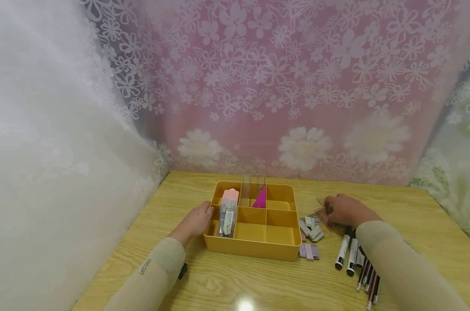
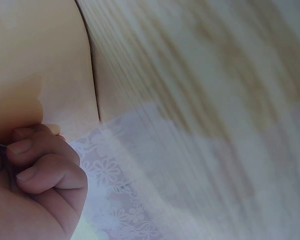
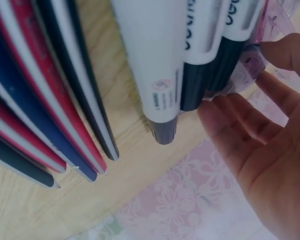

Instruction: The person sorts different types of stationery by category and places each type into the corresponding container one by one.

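Note:
My left hand (image 1: 197,219) grips the left wall of a yellow divided organizer tray (image 1: 250,247). In the left wrist view, the fingers (image 2: 52,172) curl at the tray's edge. Right of the tray, my right hand (image 1: 345,209) reaches down to a clear pinkish plastic piece (image 1: 321,214). The right wrist view has this clear piece (image 3: 251,62) between thumb and fingers, partly behind the white markers (image 3: 155,55); its exact kind is unclear. Inside the tray stand a clear pack with a pink top (image 1: 231,196), a magenta triangular piece (image 1: 260,198) and clear plastic strips (image 1: 246,190).
Several erasers (image 1: 315,233) and a lilac banded block (image 1: 309,251) lie at the tray's right side. Black-capped markers (image 1: 342,252) and several pencils (image 1: 369,278) lie under my right forearm. A floral curtain (image 1: 297,86) hangs behind the wooden table (image 1: 219,285).

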Motion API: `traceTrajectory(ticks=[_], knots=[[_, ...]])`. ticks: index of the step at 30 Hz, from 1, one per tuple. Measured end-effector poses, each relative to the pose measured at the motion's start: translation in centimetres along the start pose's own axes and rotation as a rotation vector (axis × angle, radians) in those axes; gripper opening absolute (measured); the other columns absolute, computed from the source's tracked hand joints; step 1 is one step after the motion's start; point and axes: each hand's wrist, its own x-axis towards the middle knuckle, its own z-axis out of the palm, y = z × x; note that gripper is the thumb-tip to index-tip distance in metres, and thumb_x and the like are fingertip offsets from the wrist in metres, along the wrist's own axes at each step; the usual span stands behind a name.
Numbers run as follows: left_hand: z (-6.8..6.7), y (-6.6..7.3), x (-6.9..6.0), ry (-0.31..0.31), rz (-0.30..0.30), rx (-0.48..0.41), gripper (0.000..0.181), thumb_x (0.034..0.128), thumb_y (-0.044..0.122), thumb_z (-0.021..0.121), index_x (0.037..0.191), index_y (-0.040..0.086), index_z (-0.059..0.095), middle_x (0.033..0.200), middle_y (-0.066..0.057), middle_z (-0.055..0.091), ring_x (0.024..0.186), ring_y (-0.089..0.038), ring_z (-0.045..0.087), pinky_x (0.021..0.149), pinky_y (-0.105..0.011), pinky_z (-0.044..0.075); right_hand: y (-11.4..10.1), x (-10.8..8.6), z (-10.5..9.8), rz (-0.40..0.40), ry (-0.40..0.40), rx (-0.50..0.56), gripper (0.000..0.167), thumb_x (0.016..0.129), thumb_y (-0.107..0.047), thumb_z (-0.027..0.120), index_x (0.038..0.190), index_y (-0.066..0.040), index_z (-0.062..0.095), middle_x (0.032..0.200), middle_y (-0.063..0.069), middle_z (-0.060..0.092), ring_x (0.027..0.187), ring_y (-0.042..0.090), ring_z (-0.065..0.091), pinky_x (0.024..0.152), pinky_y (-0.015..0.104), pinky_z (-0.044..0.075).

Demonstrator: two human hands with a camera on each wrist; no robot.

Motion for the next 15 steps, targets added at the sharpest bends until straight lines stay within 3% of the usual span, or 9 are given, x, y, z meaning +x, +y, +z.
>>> traceTrajectory(ticks=[4, 11, 15], knots=[[0.0, 0.1, -0.2, -0.002, -0.001, -0.002, 0.049, 0.1117, 0.035, 0.029, 0.148, 0.005, 0.044, 0.146, -0.014, 0.052, 0.136, -0.033, 0.047, 0.113, -0.055, 0.034, -0.1, 0.0, 0.3, -0.018, 0.009, 0.028, 0.034, 0.087, -0.016, 0.070, 0.118, -0.005, 0.061, 0.103, 0.013, 0.056, 0.081, 0.026, 0.054, 0.068, 0.045, 0.046], [0.1, 0.4, -0.5, -0.005, -0.001, 0.000, 0.051, 0.1118, 0.035, 0.029, 0.150, 0.004, 0.042, 0.147, -0.015, 0.051, 0.137, -0.033, 0.046, 0.113, -0.055, 0.034, 0.3, 0.0, 0.9, -0.009, 0.016, 0.028, 0.044, 0.087, -0.017, 0.072, 0.126, 0.002, 0.061, 0.113, 0.024, 0.055, 0.090, 0.031, 0.057, 0.072, 0.050, 0.049], [0.2, 0.5, -0.5, -0.003, -0.001, 0.001, 0.051, 0.1119, 0.035, 0.029, 0.149, 0.003, 0.043, 0.146, -0.015, 0.052, 0.136, -0.033, 0.047, 0.112, -0.055, 0.036, 0.4, 0.1, 1.1, -0.011, 0.036, 0.002, 0.024, 0.088, -0.011, 0.069, 0.110, -0.002, 0.064, 0.101, 0.016, 0.058, 0.083, 0.028, 0.056, 0.067, 0.046, 0.047]])
